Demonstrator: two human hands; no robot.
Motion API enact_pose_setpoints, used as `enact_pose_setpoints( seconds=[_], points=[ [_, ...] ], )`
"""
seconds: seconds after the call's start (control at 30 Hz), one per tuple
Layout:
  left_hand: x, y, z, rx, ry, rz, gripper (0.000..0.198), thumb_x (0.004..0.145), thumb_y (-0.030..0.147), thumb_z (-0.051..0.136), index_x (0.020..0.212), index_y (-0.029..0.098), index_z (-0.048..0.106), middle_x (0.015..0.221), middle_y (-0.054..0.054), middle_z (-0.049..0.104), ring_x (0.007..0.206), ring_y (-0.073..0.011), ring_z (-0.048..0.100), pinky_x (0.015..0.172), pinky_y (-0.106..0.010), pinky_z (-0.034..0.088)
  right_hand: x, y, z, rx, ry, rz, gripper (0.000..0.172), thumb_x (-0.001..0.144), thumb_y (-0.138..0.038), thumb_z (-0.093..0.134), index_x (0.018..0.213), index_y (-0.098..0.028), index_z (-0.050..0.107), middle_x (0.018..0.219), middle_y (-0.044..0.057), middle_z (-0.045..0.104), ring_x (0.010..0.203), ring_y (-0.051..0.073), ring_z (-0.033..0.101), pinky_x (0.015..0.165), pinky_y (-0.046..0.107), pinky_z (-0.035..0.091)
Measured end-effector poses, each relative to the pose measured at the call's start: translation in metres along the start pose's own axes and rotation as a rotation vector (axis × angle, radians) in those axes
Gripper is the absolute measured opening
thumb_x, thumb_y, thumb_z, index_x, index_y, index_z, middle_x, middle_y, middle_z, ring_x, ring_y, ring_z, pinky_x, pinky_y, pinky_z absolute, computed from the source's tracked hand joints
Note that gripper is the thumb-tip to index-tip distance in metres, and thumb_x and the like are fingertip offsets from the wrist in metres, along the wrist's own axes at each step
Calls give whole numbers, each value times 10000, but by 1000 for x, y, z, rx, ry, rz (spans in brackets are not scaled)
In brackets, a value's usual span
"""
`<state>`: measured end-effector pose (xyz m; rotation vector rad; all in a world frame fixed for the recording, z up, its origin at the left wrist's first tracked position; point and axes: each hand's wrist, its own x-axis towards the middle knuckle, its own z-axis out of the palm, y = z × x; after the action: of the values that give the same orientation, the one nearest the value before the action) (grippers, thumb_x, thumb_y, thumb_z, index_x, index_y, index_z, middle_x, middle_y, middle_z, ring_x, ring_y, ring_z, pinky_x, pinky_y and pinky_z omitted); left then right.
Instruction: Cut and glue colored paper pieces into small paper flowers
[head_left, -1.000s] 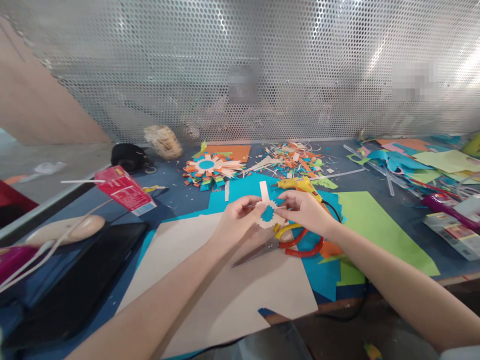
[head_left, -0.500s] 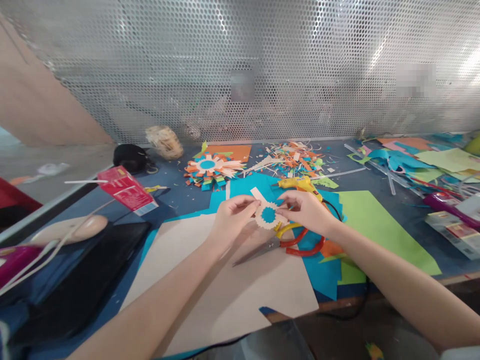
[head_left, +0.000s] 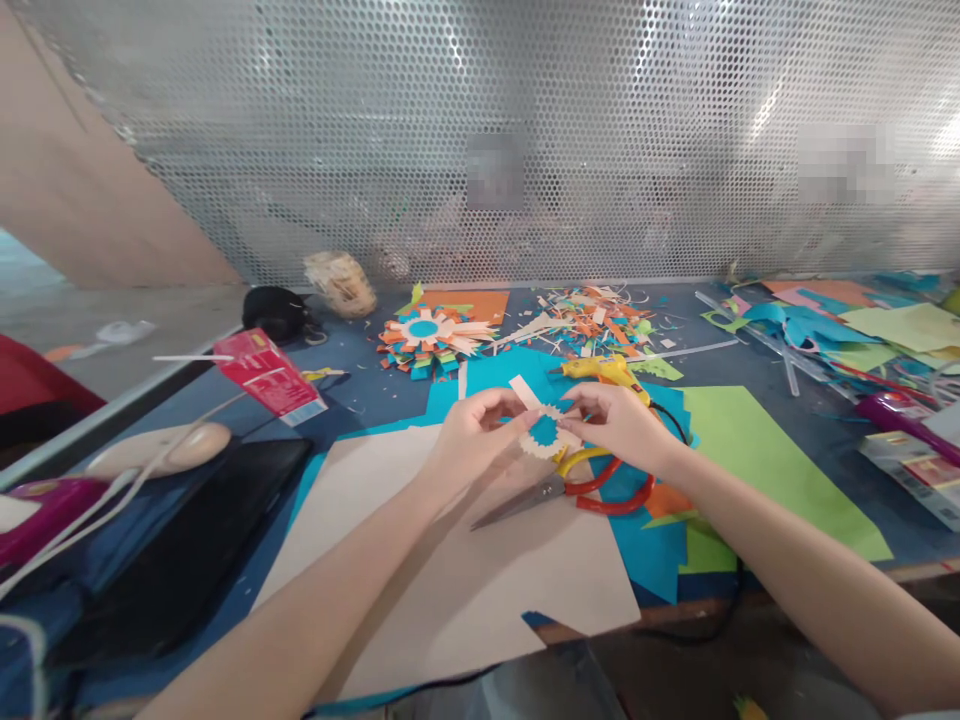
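From where I stand, a purple object (head_left: 56, 515) at far left is cut off, so I can't say what it is; next to it a black slab (head_left: 187, 560) lies near a red carton (head_left: 270, 375). The left hand (head_left: 476, 430) reaches in over a pale sheet (head_left: 442, 580) that runs to the surface's near edge, its forearm hiding part of it. Its thumb and forefinger clamp the left side of a toothed ring (head_left: 541, 451), held up between the two hands; blue shows at its middle. A pale strip (head_left: 521, 388) pokes up there, its lower end hidden. Scissors (head_left: 525, 500) lie under the ring, handles partly behind it, and a yellow glue gun (head_left: 604, 372) sits just beyond. The right hand (head_left: 619, 425) pinches the ring's right edge, fingertips together. Further right, a green sheet (head_left: 742, 440) slips under that forearm, and bare blue surface (head_left: 817, 440) stretches past it, giving the right elbow some room.
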<state>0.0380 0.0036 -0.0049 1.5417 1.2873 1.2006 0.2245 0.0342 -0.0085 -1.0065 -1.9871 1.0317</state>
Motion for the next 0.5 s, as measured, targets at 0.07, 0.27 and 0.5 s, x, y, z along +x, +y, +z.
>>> enact_pose_setpoints(
  seconds=[0.07, 0.27, 0.5],
  points=[
    [-1, -1, 1, 29, 0, -14, 278, 654, 418, 673, 656, 147, 612, 664, -17, 616, 627, -136, 547, 570, -226, 429, -1, -1, 0, -29, -6, -5, 184, 728, -323, 600, 835, -178, 559, 678, 7, 619, 633, 148, 595, 554, 260, 495],
    [-3, -1, 1, 0, -9, -17, 269, 706, 386, 642, 772, 128, 678, 805, -65, 694, 671, -159, 594, 607, -248, 443, -1, -4, -2, -114, 25, -13, 207, 729, -380, 598, 811, -194, 560, 697, 28, 633, 649, 180, 614, 577, 297, 509],
    [4, -7, -1, -135, 59, 13, 194, 700, 345, 663, 768, 169, 708, 829, -41, 716, 818, -169, 631, 705, -240, 468, 2, -2, -8, -173, 55, -24, 273, 716, -460, 613, 793, -199, 590, 723, 52, 673, 682, 228, 653, 596, 351, 537]
  ],
)
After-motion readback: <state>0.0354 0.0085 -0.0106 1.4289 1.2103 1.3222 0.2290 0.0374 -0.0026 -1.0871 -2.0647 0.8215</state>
